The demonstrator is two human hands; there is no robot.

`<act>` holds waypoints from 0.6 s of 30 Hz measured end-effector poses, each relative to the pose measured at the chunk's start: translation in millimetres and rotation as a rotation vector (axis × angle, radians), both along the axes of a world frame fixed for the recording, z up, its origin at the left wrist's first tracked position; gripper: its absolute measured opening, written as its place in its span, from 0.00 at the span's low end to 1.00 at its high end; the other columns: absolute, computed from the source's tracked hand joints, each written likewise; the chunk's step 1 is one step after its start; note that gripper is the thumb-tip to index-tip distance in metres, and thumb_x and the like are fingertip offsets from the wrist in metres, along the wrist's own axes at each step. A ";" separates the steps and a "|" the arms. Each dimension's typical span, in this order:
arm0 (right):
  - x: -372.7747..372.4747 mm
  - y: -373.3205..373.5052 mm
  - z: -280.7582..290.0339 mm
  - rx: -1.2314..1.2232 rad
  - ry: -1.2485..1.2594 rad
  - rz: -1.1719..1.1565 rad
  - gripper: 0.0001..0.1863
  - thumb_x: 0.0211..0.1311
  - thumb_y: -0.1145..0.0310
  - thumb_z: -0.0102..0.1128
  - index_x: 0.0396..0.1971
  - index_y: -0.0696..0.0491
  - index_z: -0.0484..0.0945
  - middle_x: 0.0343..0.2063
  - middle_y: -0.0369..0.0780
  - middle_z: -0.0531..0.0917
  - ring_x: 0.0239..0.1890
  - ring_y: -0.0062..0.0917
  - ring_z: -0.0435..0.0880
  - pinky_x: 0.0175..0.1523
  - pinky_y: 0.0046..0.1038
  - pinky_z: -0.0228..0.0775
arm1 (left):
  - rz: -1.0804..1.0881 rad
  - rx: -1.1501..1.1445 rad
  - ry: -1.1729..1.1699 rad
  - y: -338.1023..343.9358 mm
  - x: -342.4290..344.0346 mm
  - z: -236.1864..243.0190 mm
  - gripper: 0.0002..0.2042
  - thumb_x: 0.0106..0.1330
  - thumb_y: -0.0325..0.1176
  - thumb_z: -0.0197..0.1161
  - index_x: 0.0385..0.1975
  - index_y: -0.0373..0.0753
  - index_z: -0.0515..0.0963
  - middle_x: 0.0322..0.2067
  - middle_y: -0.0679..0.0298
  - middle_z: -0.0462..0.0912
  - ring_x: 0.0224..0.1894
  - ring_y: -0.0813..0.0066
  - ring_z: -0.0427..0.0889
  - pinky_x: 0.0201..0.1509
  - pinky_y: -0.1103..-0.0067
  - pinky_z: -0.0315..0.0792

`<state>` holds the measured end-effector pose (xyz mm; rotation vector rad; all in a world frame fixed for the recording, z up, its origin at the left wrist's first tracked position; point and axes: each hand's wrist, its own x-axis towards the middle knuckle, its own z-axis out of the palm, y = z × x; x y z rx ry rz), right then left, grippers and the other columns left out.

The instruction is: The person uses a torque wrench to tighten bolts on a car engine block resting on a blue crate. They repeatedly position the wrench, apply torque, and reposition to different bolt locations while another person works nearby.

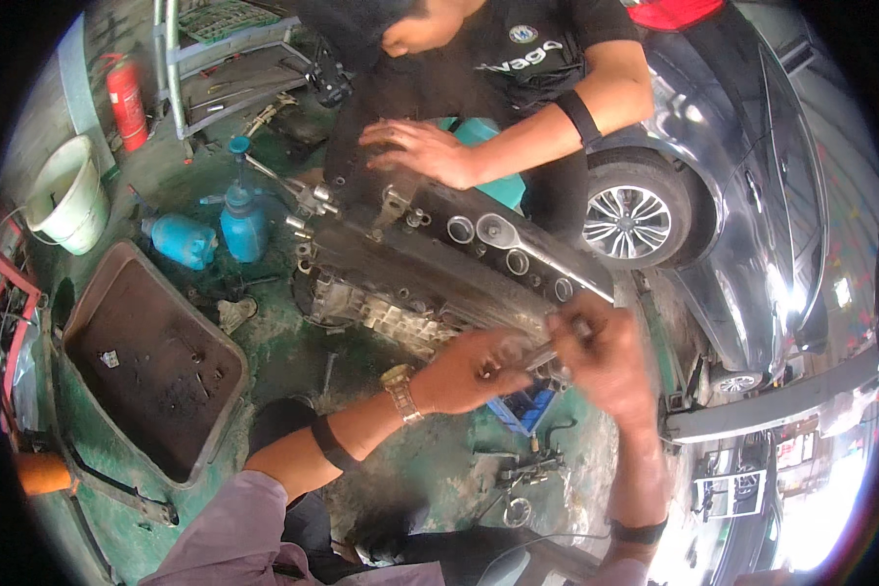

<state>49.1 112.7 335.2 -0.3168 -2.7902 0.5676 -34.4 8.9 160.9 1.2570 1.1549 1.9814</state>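
Observation:
In front of me lies an engine block [430, 283], dark on top with a bare metal side. My left hand [474, 369], with a gold watch at the wrist, is closed on one end of a short metal rod-like part [539, 357]. Wrapped round the other end is my right hand [606, 356], smeared by motion. Both hands are above the block's near right end. A ratchet wrench [547, 258] rests on the block, its handle reaching toward my right hand. Round metal sockets or rings [460, 230] lie beside it. What exactly the rod-like part is, I cannot tell.
Across the block a co-worker's hand [420, 151] is over its top. A brown tray [230, 376] stands left, near blue bottles [242, 223], a white bucket [73, 200] and a fire extinguisher [127, 103]. A blue bin [523, 410] and loose parts lie below; a car [723, 127] stands right.

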 end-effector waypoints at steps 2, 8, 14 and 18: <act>-7.4 -5.3 -4.4 0.028 -0.021 0.081 0.07 0.57 0.73 0.65 0.26 0.58 0.77 0.16 0.41 0.75 0.20 0.25 0.71 0.27 0.29 0.65 | 0.066 0.076 0.122 1.8 6.9 1.8 0.17 0.66 0.35 0.64 0.52 0.35 0.74 0.29 0.61 0.79 0.32 0.76 0.76 0.39 0.74 0.72; -27.0 34.6 -13.7 -0.476 0.060 -0.015 0.12 0.58 0.66 0.68 0.37 0.56 0.79 0.28 0.48 0.83 0.27 0.38 0.81 0.35 0.33 0.73 | 0.079 -0.276 0.021 0.0 5.0 -1.2 0.08 0.70 0.33 0.59 0.39 0.35 0.76 0.21 0.61 0.75 0.24 0.71 0.71 0.32 0.71 0.68; -49.1 97.2 -38.3 0.366 -0.111 -0.259 0.20 0.53 0.65 0.69 0.46 0.55 0.79 0.44 0.48 0.84 0.46 0.42 0.83 0.49 0.39 0.74 | 0.172 -0.167 0.025 -2.5 3.1 -0.2 0.08 0.68 0.34 0.59 0.37 0.35 0.75 0.21 0.51 0.74 0.23 0.54 0.72 0.30 0.65 0.65; -55.9 112.5 -61.0 0.397 -0.072 -0.158 0.19 0.48 0.69 0.71 0.42 0.54 0.80 0.36 0.46 0.85 0.41 0.43 0.84 0.47 0.40 0.74 | 0.200 -0.189 0.071 -3.7 3.1 0.3 0.08 0.67 0.34 0.61 0.40 0.37 0.76 0.24 0.50 0.75 0.27 0.49 0.74 0.32 0.61 0.66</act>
